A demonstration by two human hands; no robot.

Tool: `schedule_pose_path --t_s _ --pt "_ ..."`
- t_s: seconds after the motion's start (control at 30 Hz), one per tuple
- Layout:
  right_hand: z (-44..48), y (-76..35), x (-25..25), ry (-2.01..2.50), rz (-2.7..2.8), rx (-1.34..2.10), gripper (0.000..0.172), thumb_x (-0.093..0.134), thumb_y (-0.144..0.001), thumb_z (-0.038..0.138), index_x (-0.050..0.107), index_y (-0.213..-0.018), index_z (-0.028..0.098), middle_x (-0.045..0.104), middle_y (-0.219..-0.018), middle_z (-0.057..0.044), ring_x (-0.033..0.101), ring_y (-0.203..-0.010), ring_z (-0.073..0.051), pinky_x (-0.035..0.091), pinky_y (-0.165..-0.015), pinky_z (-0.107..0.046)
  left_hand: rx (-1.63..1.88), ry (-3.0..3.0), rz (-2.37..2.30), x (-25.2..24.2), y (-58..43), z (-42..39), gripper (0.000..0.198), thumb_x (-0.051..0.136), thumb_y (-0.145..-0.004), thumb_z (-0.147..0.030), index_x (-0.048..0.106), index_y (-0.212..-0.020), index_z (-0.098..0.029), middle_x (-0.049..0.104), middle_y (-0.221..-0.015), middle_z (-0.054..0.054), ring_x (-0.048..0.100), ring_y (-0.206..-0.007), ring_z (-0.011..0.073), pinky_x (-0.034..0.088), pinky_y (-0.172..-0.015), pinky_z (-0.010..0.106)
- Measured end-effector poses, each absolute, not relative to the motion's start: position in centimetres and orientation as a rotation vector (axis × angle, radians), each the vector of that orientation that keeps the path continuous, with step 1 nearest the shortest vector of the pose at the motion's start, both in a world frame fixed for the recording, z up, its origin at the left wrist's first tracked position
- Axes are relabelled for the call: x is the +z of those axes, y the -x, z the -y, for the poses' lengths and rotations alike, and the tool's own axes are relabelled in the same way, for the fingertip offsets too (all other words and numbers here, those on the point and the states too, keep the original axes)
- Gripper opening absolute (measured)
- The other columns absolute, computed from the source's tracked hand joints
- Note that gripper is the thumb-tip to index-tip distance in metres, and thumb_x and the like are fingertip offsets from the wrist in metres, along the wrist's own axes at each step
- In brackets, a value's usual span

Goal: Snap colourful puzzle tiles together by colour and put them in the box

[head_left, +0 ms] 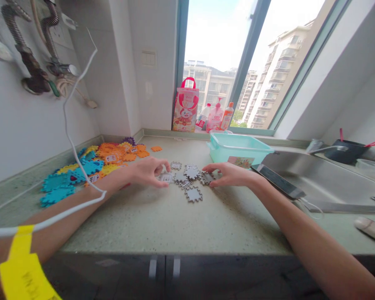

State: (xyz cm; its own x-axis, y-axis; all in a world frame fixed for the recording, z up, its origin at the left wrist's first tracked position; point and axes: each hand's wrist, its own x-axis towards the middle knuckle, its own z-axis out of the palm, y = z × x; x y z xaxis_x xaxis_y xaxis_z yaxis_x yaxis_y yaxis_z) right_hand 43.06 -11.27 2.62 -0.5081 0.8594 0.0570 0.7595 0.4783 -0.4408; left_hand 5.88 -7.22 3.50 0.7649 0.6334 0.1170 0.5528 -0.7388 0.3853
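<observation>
Several grey toothed plastic tiles [192,173] lie in a small cluster on the speckled countertop [162,216], one loose grey tile [193,194] a little nearer me. My left hand [148,171] rests at the cluster's left side, fingers curled and pinching a grey tile [166,178]. My right hand [229,174] lies at the cluster's right side, fingers bent onto another grey tile [207,178]. A yellow band [21,262] and a white cable [71,137] run along my left forearm.
A heap of orange, blue, yellow and purple tiles [90,166] lies at the left by the wall. A teal plastic tub [237,149] stands behind my right hand. A steel sink [325,179] with a phone [278,181] on its rim lies right. Bottles and a pink bag [186,106] line the windowsill.
</observation>
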Motion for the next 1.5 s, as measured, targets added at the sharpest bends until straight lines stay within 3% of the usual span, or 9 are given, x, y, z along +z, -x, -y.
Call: schedule_pose_path --t_s 0.27,0.4,0.53,0.87,1.2,1.5 --pt "11.3 -42.9 2.8 1.412 2.481 0.444 0.055 0.078 -0.08 0.039 0.072 -0.133 0.024 0.076 -0.122 -0.008 0.071 -0.111 -0.027 0.054 -0.102 -0.038 0.321 -2.716 -1.222 3.5 -5.4 6.2 0.06 0.076 -0.073 -0.069 0.07 -0.107 -0.021 0.061 -0.068 -0.004 0.056 -0.059 0.0152 0.033 -0.058 0.027" --pt "11.2 -42.9 2.8 1.423 2.482 0.423 0.052 0.075 -0.081 0.035 0.073 -0.131 0.023 0.077 -0.123 -0.007 0.071 -0.112 -0.026 0.055 -0.101 -0.036 0.298 -2.747 -1.239 3.2 -4.9 5.8 0.074 0.077 -0.067 -0.076 0.069 -0.116 -0.022 0.069 -0.085 0.001 0.063 -0.072 0.0191 0.038 -0.063 0.028" --pt "11.1 -43.0 2.8 1.418 2.487 0.378 0.049 0.073 -0.082 0.035 0.074 -0.13 0.023 0.077 -0.122 -0.008 0.071 -0.11 -0.026 0.055 -0.099 -0.037 0.276 -2.77 -1.197 3.0 -4.5 5.3 0.065 0.079 -0.066 -0.073 0.072 -0.106 -0.022 0.07 -0.104 0.006 0.065 -0.09 0.0241 0.044 -0.074 0.03" --pt "11.3 -42.8 3.3 1.484 2.46 0.088 0.044 0.07 -0.086 0.038 0.074 -0.128 0.023 0.079 -0.109 -0.008 0.072 -0.099 -0.026 0.053 -0.089 -0.037 0.391 -2.761 -1.185 2.8 -5.0 5.7 0.052 0.077 -0.073 -0.064 0.072 -0.101 -0.02 0.07 -0.095 0.005 0.064 -0.084 0.0227 0.044 -0.075 0.031" --pt "11.2 -42.7 3.1 1.478 2.437 0.052 0.043 0.068 -0.087 0.041 0.076 -0.125 0.023 0.08 -0.109 -0.008 0.074 -0.101 -0.027 0.053 -0.088 -0.037 0.391 -2.738 -1.198 2.5 -5.7 5.7 0.062 0.074 -0.074 -0.076 0.076 -0.105 -0.022 0.073 -0.098 0.005 0.065 -0.085 0.0223 0.044 -0.074 0.03" --pt "12.1 -41.1 3.3 1.342 2.23 0.0 0.042 0.069 -0.089 0.046 0.073 -0.125 0.025 0.079 -0.11 -0.005 0.074 -0.099 -0.023 0.054 -0.095 -0.038 0.359 -2.697 -1.163 1.9 -5.6 5.5 0.045 0.077 -0.073 -0.056 0.074 -0.101 -0.021 0.072 -0.092 0.003 0.064 -0.079 0.0194 0.043 -0.068 0.028"
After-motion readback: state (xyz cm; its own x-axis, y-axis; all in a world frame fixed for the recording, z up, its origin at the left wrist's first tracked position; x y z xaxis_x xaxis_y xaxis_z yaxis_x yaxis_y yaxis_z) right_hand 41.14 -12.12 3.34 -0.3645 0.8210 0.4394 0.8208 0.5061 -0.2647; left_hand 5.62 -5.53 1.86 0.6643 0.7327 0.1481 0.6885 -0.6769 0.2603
